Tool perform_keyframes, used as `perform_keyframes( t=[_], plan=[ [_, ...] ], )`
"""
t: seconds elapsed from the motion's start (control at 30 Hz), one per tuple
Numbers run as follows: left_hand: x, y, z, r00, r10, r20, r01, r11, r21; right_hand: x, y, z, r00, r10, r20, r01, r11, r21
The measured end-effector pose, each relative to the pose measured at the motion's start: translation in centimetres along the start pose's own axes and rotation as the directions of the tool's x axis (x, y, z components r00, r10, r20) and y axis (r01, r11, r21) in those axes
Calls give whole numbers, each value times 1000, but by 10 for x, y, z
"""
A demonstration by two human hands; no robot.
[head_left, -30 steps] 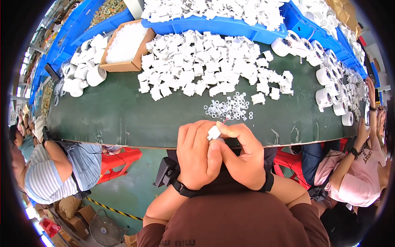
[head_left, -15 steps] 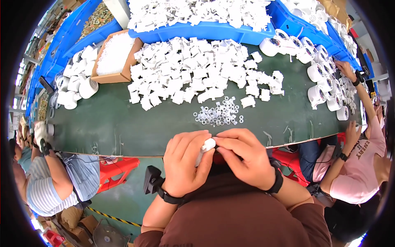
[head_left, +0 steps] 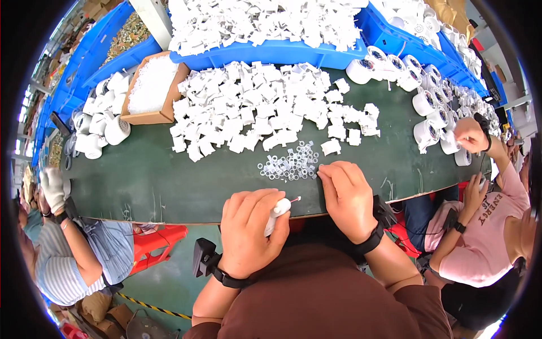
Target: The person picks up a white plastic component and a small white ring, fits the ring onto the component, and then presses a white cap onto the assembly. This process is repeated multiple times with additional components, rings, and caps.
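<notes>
My left hand [head_left: 248, 234] is closed around a small white plastic part [head_left: 280, 208] at the table's front edge. A short thin wire with a small white connector [head_left: 298, 198] sticks out of the part's rounded end. Farther right, my right hand [head_left: 347, 200] rests over the table with its fingertips pinched together. Those fingertips are at the right edge of a small heap of translucent rings [head_left: 289, 163]; whatever they hold, if anything, is hidden. Behind the rings spreads a large pile of white plastic bracket-like pieces [head_left: 243, 110].
A blue bin [head_left: 271, 56] full of white pieces stands at the back. Left of the pile are a cardboard box [head_left: 148, 117] and white round housings [head_left: 117, 130]. More housings [head_left: 426, 133] line the right side. Co-workers sit on both sides; a gloved hand [head_left: 53, 189] is at left.
My right hand has left the white part and moved right and forward to the rings. My left hand keeps the part, and its wire now shows. The right co-worker's hands have shifted.
</notes>
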State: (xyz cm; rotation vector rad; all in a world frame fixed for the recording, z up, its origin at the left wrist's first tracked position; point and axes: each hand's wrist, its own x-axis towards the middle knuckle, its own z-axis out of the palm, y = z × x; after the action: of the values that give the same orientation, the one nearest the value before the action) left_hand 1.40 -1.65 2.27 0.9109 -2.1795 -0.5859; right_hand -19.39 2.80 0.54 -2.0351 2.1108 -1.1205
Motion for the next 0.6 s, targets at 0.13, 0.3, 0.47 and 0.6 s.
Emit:
perform_keyframes(
  t=[0.13,0.3,0.47,0.6],
  plan=[
    [-3,-1,0,1000,-9,-5,9,1000,-23,-3,6,-1,1000,6,11,-7,999,51],
    [-5,-1,-2,1000,-9,1,9,1000,-25,-3,7,-12,963,241,121,-265,931,251],
    [-6,2,-7,997,-31,77,32,999,-6,4,-16,-33,847,393,358,-529,553,644],
    [-1,-1,-5,995,-16,103,18,1000,-16,-2,-35,-30,781,209,589,-622,349,701]
  ],
)
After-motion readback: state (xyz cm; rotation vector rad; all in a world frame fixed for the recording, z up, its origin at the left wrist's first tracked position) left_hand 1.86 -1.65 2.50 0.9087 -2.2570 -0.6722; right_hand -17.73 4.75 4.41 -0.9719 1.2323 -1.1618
